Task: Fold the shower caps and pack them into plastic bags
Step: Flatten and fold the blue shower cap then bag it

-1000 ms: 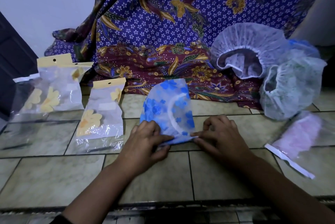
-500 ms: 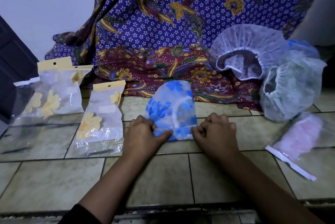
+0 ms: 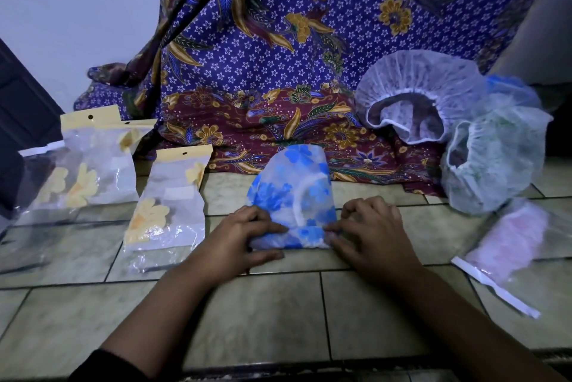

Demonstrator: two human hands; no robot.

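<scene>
A blue-flowered shower cap (image 3: 294, 192) lies flattened on the tiled floor (image 3: 263, 313), its near edge rolled up into a narrow band. My left hand (image 3: 238, 239) pinches the left end of that band with curled fingers. My right hand (image 3: 368, 233) pinches the right end. Two packed plastic bags with yellow headers lie to the left: one close by (image 3: 170, 205), one farther left (image 3: 89, 161). A clear bag holding a pink cap (image 3: 507, 242) lies at the right.
Two unfolded caps stand at the back right: a white one (image 3: 414, 93) and a greenish one (image 3: 495, 161), with a blue cap behind them. A purple batik cloth (image 3: 278, 56) hangs at the back. A dark door (image 3: 18, 109) is at the far left.
Both hands have rolled the cap's near edge away from me, so the fold has grown into a band and the hands sit a little farther forward.
</scene>
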